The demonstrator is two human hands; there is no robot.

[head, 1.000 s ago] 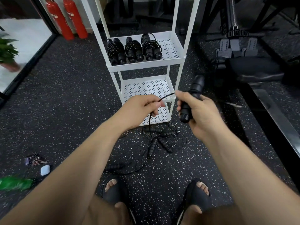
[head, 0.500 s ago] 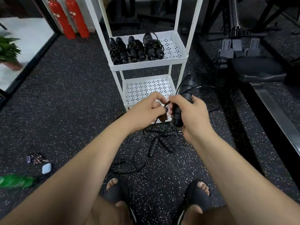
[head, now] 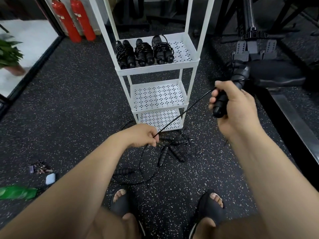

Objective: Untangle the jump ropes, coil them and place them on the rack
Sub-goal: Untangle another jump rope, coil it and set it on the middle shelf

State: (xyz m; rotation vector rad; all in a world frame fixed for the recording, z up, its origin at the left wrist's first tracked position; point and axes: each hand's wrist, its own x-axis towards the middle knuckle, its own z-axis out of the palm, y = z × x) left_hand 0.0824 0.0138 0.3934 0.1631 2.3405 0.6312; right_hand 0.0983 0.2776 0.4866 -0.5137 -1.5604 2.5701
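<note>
My right hand (head: pixel 231 107) grips the black handles of a jump rope (head: pixel 222 102), with cord wound round their upper end. A taut black cord (head: pixel 183 114) runs down-left from them to my left hand (head: pixel 143 137), which pinches it. Below my left hand a tangle of jump ropes (head: pixel 170 149) lies on the floor at the foot of the white rack (head: pixel 158 69). Three coiled ropes (head: pixel 143 52) lie side by side on the rack's top shelf.
The rack's two lower shelves (head: pixel 158 97) hold nothing. Two red fire extinguishers (head: pixel 74 19) stand at the back left and gym equipment (head: pixel 259 49) at the right. Keys and a small white case (head: pixel 50 178) lie on the floor at the left. My sandalled feet (head: pixel 165 202) stand below the tangle.
My hands were together near the handles; they have pulled apart. The left hand has slid down-left along the cord and the right hand has moved up-right, drawing the cord taut.
</note>
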